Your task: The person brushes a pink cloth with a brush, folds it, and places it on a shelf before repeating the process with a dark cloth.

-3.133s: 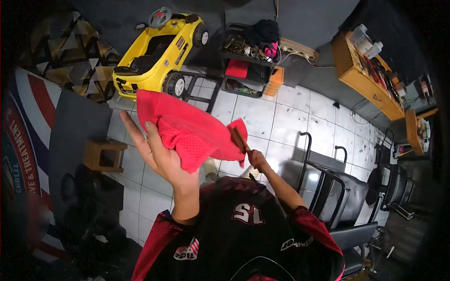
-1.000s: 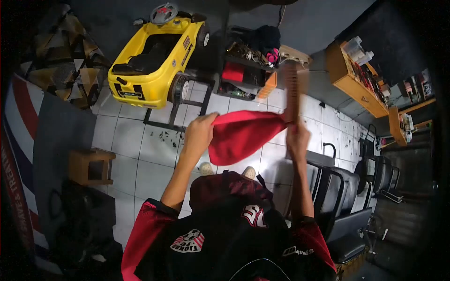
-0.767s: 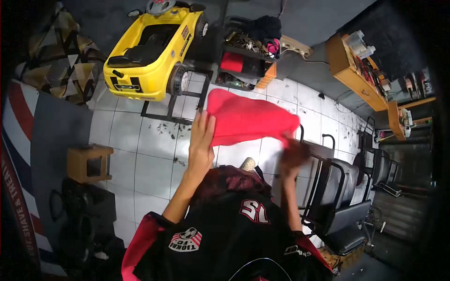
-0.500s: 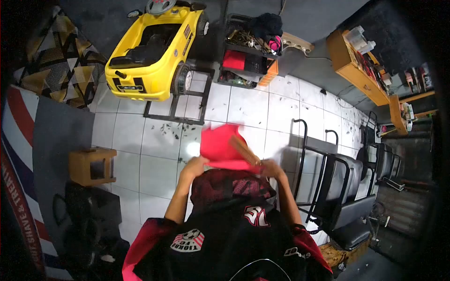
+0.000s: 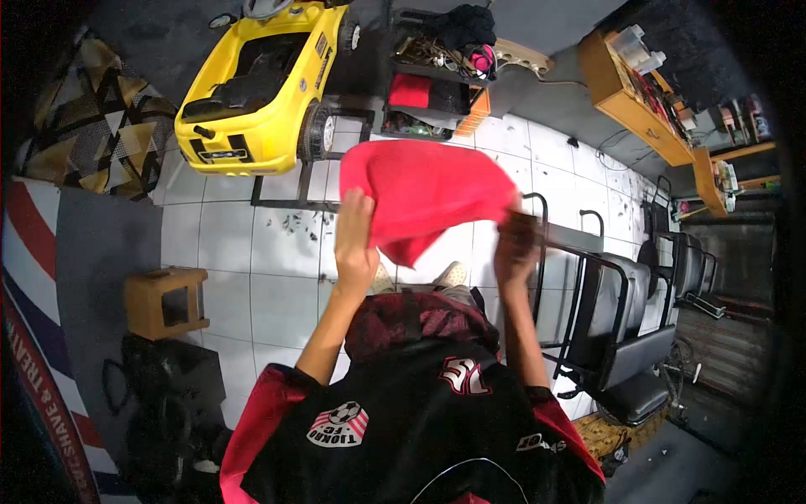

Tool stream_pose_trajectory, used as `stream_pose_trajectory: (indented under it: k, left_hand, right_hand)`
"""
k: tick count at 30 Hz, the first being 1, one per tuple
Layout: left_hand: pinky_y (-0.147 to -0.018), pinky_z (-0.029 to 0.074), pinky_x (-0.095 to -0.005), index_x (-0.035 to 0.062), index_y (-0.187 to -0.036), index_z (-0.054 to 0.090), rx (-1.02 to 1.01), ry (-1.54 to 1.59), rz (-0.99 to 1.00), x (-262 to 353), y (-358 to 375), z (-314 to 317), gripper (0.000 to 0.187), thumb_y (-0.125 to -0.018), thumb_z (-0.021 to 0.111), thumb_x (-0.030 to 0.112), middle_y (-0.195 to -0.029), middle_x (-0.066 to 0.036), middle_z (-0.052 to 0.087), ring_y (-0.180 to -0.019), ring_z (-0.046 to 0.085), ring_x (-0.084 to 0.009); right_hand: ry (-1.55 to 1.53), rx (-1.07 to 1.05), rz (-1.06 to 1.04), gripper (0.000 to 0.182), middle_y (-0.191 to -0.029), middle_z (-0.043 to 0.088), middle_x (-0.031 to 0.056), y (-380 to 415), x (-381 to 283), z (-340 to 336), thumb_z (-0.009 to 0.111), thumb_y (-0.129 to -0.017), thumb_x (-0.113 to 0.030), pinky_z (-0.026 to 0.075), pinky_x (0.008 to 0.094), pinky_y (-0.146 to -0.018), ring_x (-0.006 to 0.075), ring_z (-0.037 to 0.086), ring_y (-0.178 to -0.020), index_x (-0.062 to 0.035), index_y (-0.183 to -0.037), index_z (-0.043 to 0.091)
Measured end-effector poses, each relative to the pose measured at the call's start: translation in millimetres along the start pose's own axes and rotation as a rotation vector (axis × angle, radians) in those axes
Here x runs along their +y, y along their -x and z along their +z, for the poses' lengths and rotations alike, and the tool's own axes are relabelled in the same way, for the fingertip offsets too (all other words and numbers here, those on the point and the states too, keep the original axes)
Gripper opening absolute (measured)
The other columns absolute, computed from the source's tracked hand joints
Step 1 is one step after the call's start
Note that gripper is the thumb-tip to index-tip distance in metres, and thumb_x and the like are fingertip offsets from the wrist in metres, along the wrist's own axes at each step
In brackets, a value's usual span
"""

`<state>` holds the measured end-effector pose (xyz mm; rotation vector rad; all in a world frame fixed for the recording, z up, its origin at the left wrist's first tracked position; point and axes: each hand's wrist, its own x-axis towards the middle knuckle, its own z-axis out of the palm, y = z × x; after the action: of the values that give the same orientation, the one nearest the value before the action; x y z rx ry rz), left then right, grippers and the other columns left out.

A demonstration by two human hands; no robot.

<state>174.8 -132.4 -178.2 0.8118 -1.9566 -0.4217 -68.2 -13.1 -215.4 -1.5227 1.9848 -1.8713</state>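
Note:
A red cloth (image 5: 428,185) is spread out in the air in front of me, its lower corner hanging loose. My left hand (image 5: 357,244) is closed on its left edge, fingers pointing up along the fabric. At the opposite edge my right hand (image 5: 514,252) grips the cloth, smeared by motion. A dark brown, brush-like thing (image 5: 527,225) shows at the right fingers, too blurred to make out fully.
A yellow toy car (image 5: 252,92) stands ahead on the left, near a dark metal frame (image 5: 285,203). Stacked crates (image 5: 428,105) are ahead. A brown stool (image 5: 165,302) is at left, black chairs (image 5: 617,336) at right. Dark hair clippings (image 5: 294,223) lie on the tiles.
Both hands have gone up and forward, away from my body, and the cloth with them. It is now stretched wider, and the brown brush-like thing no longer shows against it.

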Motion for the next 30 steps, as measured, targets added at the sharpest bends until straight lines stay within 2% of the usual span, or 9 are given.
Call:
stream_pose_trajectory:
  k: [5, 9, 15, 21, 24, 26, 27, 28, 30]
  left_hand:
    - [-0.077, 0.048, -0.0453, 0.0052, -0.100, 0.064, -1.505, -0.117, -0.712, -130, 198, 25, 0.026, -0.077, 0.053, 0.010, -0.093, -0.024, 0.062, -0.086, 0.060, -0.0414]
    - [-0.079, 0.049, -0.0433, 0.0057, -0.100, 0.066, -1.185, 0.022, -0.479, -92, 146, 6, 0.027, -0.079, 0.049, 0.010, -0.095, -0.021, 0.063, -0.092, 0.061, -0.0365]
    - [-0.099, 0.040, -0.0341, 0.0024, -0.122, 0.053, -0.332, 0.109, -0.333, -32, 6, 19, 0.053, -0.075, 0.037, -0.015, -0.128, -0.020, 0.049, -0.119, 0.049, -0.0311]
    - [-0.102, 0.036, -0.0411, -0.0012, -0.129, 0.045, 0.142, 0.038, -0.038, 29, -43, -1, 0.067, -0.066, 0.036, -0.018, -0.134, -0.020, 0.045, -0.123, 0.044, -0.0368]
    - [-0.104, 0.034, -0.0408, 0.0009, -0.128, 0.048, -0.110, 0.119, -0.090, 4, 3, 23, 0.065, -0.065, 0.040, -0.015, -0.132, -0.022, 0.045, -0.125, 0.041, -0.0362]
    - [-0.100, 0.038, -0.0414, -0.0018, -0.122, 0.051, -0.727, 0.049, -0.311, -42, 71, 39, 0.051, -0.072, 0.043, -0.011, -0.128, -0.025, 0.047, -0.121, 0.045, -0.0361]
    - [-0.091, 0.044, -0.0433, -0.0001, -0.114, 0.055, -1.410, -0.123, -0.538, -45, 69, 29, 0.037, -0.078, 0.048, -0.001, -0.119, -0.025, 0.053, -0.111, 0.052, -0.0372]
    - [-0.083, 0.046, -0.0445, 0.0046, -0.107, 0.059, -1.496, -0.035, -0.449, -104, 158, 42, 0.031, -0.077, 0.052, 0.007, -0.106, -0.024, 0.059, -0.102, 0.057, -0.0380]
    - [-0.082, 0.047, -0.0433, 0.0086, -0.103, 0.062, -1.536, 0.135, -0.439, -93, 157, 31, 0.028, -0.076, 0.055, 0.010, -0.100, -0.024, 0.061, -0.099, 0.059, -0.0374]
  right_hand:
    - [0.522, -1.276, 0.280, 0.021, -0.087, 0.063, 0.0202, 121, 87, -31, 0.053, -0.079, -0.014, 0.049, 0.0432, -0.076, 0.0358, 0.061, -0.087, -0.0057, -0.096, 0.063]
    - [0.395, -1.280, 0.117, 0.020, -0.086, 0.064, 0.0178, 109, 102, -34, 0.056, -0.074, -0.012, 0.050, 0.0446, -0.069, 0.0356, 0.062, -0.080, -0.0069, -0.092, 0.064]
    - [0.341, -0.349, 0.281, 0.021, -0.074, 0.063, 0.0206, -20, 28, -3, 0.051, -0.082, 0.001, 0.046, 0.0350, -0.049, 0.0235, 0.061, -0.053, -0.0032, -0.100, 0.061]
    - [-0.367, 0.116, 0.047, 0.043, -0.112, 0.061, 0.0148, -54, -29, -19, 0.044, -0.088, 0.004, 0.050, 0.0293, -0.075, 0.0234, 0.059, -0.088, -0.0050, -0.130, 0.047]
    - [0.216, -0.076, -0.059, 0.047, -0.120, 0.057, 0.0196, -4, -2, -20, 0.047, -0.086, 0.006, 0.047, 0.0349, -0.091, 0.0296, 0.056, -0.111, -0.0089, -0.131, 0.048]
    - [0.583, -0.808, 0.615, 0.042, -0.099, 0.060, 0.0281, 47, 32, -36, 0.051, -0.078, 0.002, 0.051, 0.0420, -0.079, 0.0350, 0.063, -0.092, -0.0071, -0.119, 0.056]
    - [0.572, -1.012, 0.637, 0.024, -0.092, 0.062, 0.0233, 77, 58, -42, 0.054, -0.077, -0.004, 0.049, 0.0439, -0.077, 0.0396, 0.059, -0.090, -0.0076, -0.099, 0.065]
    - [0.482, -1.196, 0.310, 0.023, -0.093, 0.063, 0.0208, 125, 109, -57, 0.054, -0.079, -0.013, 0.048, 0.0461, -0.077, 0.0391, 0.059, -0.090, -0.0095, -0.099, 0.065]
    - [0.307, -1.417, 0.484, 0.024, -0.095, 0.064, 0.0190, 162, 140, -71, 0.051, -0.080, -0.020, 0.049, 0.0452, -0.077, 0.0371, 0.061, -0.089, -0.0074, -0.096, 0.063]
